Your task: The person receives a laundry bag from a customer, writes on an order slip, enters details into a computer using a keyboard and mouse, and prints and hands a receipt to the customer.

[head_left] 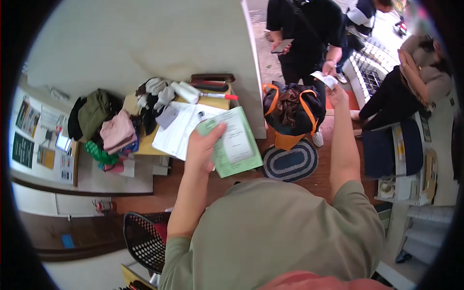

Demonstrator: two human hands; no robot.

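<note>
My left hand [204, 144] grips a green receipt pad [249, 154], thumb on top and fingers underneath. A white printed sheet lies over the middle of its top page. At the end of my outstretched arm, my right hand [339, 97] has its fingers closed on the lower edge of a small white paper slip [324, 79]. The hand [330, 66] of a person in black touches the slip's upper side, so both hands are at it. That person's other hand holds a phone [282, 46]. Below the slip stands a dark bag [293, 108] with orange straps.
A yellow table [145, 149] at left bears an open notebook [169, 137], a red marker [219, 95] and socks. Folded clothes [118, 130] lie beside it. An oval rug [290, 162] is on the floor. Another person [411, 82] stands right, near a shelf [398, 186]; a black chair [143, 241] is at lower left.
</note>
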